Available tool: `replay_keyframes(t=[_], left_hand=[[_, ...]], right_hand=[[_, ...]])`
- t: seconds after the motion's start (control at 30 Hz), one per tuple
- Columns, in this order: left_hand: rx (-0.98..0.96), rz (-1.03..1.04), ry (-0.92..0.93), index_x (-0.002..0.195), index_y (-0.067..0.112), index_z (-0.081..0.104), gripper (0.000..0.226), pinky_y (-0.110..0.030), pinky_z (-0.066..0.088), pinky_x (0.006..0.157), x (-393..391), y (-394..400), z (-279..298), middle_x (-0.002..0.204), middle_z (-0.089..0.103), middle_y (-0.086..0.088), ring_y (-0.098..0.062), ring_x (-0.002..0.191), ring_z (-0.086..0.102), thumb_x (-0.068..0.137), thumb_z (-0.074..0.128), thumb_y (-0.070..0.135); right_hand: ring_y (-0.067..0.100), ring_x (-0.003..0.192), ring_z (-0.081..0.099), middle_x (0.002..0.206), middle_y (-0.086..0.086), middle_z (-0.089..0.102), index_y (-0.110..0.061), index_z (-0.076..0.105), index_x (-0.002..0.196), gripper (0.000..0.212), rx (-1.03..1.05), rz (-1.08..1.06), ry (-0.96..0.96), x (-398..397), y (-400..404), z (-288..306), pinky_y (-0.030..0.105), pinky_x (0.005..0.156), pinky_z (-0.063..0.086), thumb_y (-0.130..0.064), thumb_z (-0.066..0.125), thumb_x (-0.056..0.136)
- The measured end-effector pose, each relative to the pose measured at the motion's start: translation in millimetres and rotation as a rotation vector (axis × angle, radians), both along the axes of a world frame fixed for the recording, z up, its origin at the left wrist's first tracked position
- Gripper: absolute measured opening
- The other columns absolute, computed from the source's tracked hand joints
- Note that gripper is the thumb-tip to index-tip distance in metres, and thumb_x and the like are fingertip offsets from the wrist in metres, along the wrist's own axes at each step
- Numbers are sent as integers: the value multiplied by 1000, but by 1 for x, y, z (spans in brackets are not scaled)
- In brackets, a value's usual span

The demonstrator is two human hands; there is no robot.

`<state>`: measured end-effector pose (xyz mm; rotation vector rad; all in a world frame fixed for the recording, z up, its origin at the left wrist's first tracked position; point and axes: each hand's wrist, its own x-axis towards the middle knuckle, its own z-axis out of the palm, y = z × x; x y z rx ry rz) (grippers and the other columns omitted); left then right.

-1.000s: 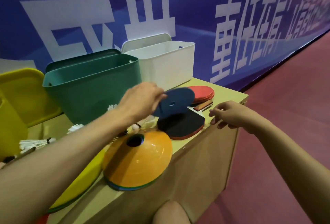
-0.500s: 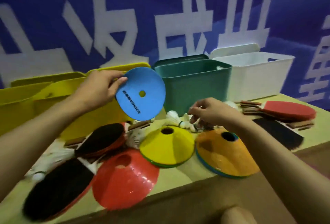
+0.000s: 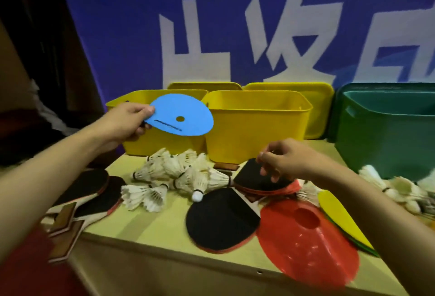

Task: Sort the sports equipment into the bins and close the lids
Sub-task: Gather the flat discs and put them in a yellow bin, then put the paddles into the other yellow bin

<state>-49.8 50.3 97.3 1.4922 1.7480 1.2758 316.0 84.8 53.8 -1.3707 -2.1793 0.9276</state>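
Largest first: green bin (image 3: pixel 386 140) to the right of the two yellow bins (image 3: pixel 256 126), all open-topped, lids apparently propped behind, standing at the back of the wooden surface (image 3: pixel 164 227). Rigid plastic, likely light while empty; best lifted by the rim or the side handle cut-outs. In front of the yellow bins, toward the near edge, a red disc cone (image 3: pixel 306 244): thin, flexible, probably a bit slick, easiest pinched at the rim or hooked through its centre hole. Beside it, black-faced table tennis paddles (image 3: pixel 221 220), stiff and grippy on the rubber, best taken by the wooden handle. Held up against the left yellow bin's front, near its rim: the blue disc cone (image 3: pixel 181 117), pinched at its left edge between thumb and fingers of the left hand (image 3: pixel 127 123); featherlight, bendy, unlikely to slip from an edge pinch. Right hand (image 3: pixel 282 161) in front of the yellow bins, fingers curled loosely over a paddle, seemingly holding nothing. Smallest: shuttlecocks (image 3: pixel 179 173) heaped just before the yellow bins, very light, feathers fragile, best picked by the cork base.
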Motion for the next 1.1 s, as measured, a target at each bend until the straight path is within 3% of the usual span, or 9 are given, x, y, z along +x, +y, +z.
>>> replay_keyframes(t=[0.2, 0.33, 0.47, 0.6, 0.7, 0.77, 0.87, 0.97, 1.1], left_hand=[[-48, 250, -271, 97, 11, 58, 34, -12, 21, 33, -34, 48, 43, 68, 75, 0, -1, 36, 35, 109, 42, 39], [-352, 154, 90, 93, 7, 74, 70, -20, 28, 42, -32, 57, 42, 82, 79, -6, -8, 50, 46, 107, 27, 56], [-412, 27, 309, 92, 11, 78, 57, -22, 28, 47, -20, 57, 23, 74, 74, -1, -6, 46, 51, 106, 38, 51], [-394, -126, 416, 93, 15, 77, 49, -22, 33, 48, 1, 52, 1, 68, 70, 3, -7, 50, 52, 106, 43, 48], [-406, -236, 520, 94, 17, 77, 42, -21, 34, 47, 18, 47, -10, 69, 70, 4, -7, 52, 55, 106, 46, 44], [-409, -276, 597, 93, 19, 76, 39, -22, 36, 49, 27, 43, -16, 71, 72, 5, -6, 52, 58, 106, 48, 42], [-389, -326, 646, 91, 22, 76, 37, -26, 39, 55, 34, 34, -24, 72, 74, 6, -5, 53, 60, 105, 48, 43], [-356, -362, 680, 90, 22, 75, 37, -25, 46, 62, 42, 25, -26, 73, 74, 6, -6, 54, 62, 105, 48, 43], [-369, -439, 745, 92, 24, 74, 35, -23, 50, 61, 59, 16, -33, 78, 76, 4, -4, 57, 65, 104, 50, 45]], right_hand=[[7, 57, 69, 76, -7, 77, -13, 68, 101, 24, 30, 39, -39, -20, 7, -2, 19, 46, 44, -29, 51, 106], [9, 61, 72, 76, -8, 77, -18, 68, 98, 23, 60, -3, -47, -11, 17, -1, 19, 47, 45, -32, 52, 105], [6, 69, 71, 83, -6, 76, -24, 68, 100, 20, 206, -33, -264, 4, 32, -6, 21, 58, 53, -42, 59, 100], [18, 116, 58, 130, -1, 60, -34, 52, 138, 72, 265, 109, -688, 4, 33, -20, 39, 96, 54, -76, 61, 81], [27, 138, 40, 155, -2, 39, -37, 31, 154, 98, 305, 246, -927, -15, 20, -40, 50, 108, 43, -85, 58, 74], [29, 132, 48, 148, -1, 47, -33, 39, 149, 84, 442, 254, -1001, -26, 19, -49, 50, 102, 47, -77, 59, 81], [24, 100, 66, 115, -2, 65, -27, 53, 131, 45, 599, 222, -956, -31, 21, -42, 41, 78, 57, -57, 47, 98], [21, 63, 55, 74, -5, 49, -19, 51, 114, 20, 793, 143, -911, -28, 21, -23, 35, 58, 53, -34, 40, 107], [25, 68, 63, 89, -1, 62, -22, 48, 120, 16, 853, 115, -803, -8, 17, 15, 39, 61, 56, -28, 44, 105]])
